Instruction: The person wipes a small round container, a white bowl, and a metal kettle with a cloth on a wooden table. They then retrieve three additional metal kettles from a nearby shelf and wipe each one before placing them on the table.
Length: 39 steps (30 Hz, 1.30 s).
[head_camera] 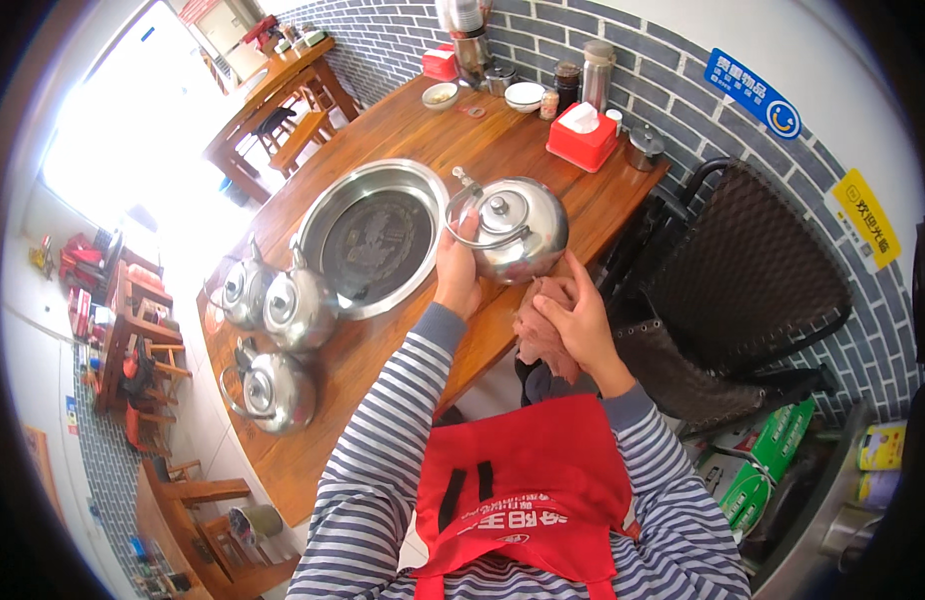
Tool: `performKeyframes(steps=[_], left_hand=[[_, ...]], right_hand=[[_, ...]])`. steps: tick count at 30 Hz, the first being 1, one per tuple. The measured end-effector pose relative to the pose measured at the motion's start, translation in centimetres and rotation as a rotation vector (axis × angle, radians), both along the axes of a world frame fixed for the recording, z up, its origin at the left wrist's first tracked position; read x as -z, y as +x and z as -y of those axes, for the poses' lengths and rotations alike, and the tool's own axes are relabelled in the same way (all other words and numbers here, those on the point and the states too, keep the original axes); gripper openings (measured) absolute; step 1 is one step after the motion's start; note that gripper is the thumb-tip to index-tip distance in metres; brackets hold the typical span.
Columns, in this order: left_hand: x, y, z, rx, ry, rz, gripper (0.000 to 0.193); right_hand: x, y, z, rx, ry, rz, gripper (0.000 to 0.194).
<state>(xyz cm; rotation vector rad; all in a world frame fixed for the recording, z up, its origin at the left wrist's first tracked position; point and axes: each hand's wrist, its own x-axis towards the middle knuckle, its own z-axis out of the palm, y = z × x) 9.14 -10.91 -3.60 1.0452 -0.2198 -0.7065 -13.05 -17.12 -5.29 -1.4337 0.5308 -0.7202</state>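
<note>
A round stainless steel kettle [526, 244] with a lidded top and a hoop handle is held up in front of me, over the near right side of the wooden table. My left hand [459, 266] grips it at the handle side. My right hand [579, 326] holds a crumpled pinkish-brown cloth [546, 326] against or just under the kettle's lower right side; the exact contact is hidden. Left of the kettle lies a wide steel basin [425, 281] with a dark printed bottom. Farther left stand three more steel kettles, one of them [279, 394] nearest to me.
Red tissue box [582, 139], steel canister [597, 75], bowls [524, 96] and jars line the wooden table's [402, 360] wall side. A black chair [747, 262] stands close on my right, above green cartons [740, 480]. Other tables and stools [305, 142] stand beyond.
</note>
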Motion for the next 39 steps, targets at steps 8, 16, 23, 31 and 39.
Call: performKeyframes(steps=[8,16,23,31,39], left_hand=[[-0.2,3.6,8.4,0.092,0.382,0.349,0.056],[0.7,4.7,9.4,0.189,0.339,0.263,0.048],[-1.3,4.4,-5.2,-0.203,0.382,0.799,0.045],[-6.1,9.3,-26.9,-1.012,0.713,1.288,0.059],[-2.7,16.4,-31.6,-0.736,0.757,0.629,0.035]], right_hand=[[1.7,4.0,8.9,0.063,0.218,0.05,0.091],[3.4,4.5,10.8,0.026,0.305,0.051,0.066],[4.3,0.5,8.3,-0.042,0.268,-0.044,0.046],[-1.2,-0.2,1.6,-0.229,0.381,0.075,0.04],[-1.3,1.5,-2.4,-0.177,0.933,0.372,0.065]])
